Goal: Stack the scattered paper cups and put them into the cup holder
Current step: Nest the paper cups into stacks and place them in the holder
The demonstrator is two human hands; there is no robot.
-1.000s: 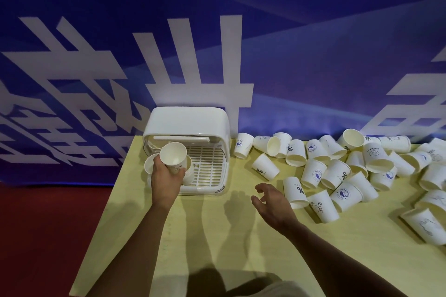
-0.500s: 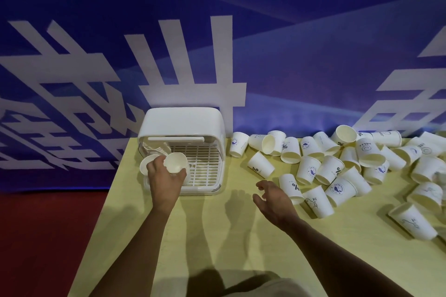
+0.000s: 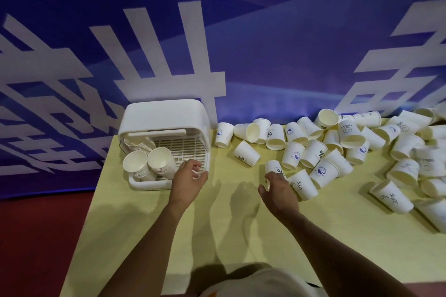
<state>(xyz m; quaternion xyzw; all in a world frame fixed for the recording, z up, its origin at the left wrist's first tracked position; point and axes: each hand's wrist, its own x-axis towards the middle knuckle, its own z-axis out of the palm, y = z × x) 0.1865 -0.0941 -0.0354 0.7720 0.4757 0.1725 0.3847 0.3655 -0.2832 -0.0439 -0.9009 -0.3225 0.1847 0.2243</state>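
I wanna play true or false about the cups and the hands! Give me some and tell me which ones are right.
1. Two stacks of cups sit in the white cup holder. True.
2. The left hand holds a cup. False: it holds nothing, near the holder's front.
3. The loose cups lie to the right of the holder. True.
4. The table is red. False: it is yellow; the floor is red.
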